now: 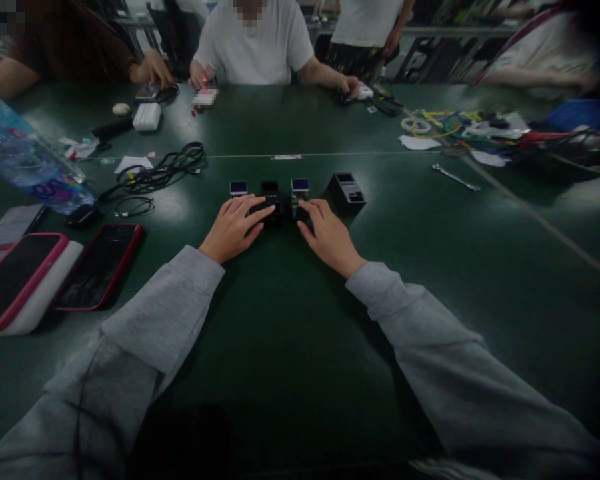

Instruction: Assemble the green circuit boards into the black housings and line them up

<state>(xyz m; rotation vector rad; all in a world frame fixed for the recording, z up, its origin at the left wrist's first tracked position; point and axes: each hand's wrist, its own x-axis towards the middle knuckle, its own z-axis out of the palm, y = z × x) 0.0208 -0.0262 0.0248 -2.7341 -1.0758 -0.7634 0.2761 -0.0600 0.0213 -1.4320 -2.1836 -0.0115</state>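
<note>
Several small devices with screens stand in a row on the dark green table [290, 320]. My left hand [235, 228] lies over the leftmost one [239, 189], its fingers spread and reaching onto the black device [270, 193] beside it. Part of the leftmost device is hidden under that hand. The fingertips of my right hand [329, 233] touch a device with a blue screen and exposed parts [300, 188]; its fingers are apart. To the right of that hand sits a black and grey box-shaped device [349, 190], untouched.
On the left are a water bottle [30, 160], a red-edged phone [103, 267], a pink-rimmed device [20, 280] and black cables [165, 170]. A wrench [455, 177] and tangled wires [450, 123] lie at the right. Several people are across the table.
</note>
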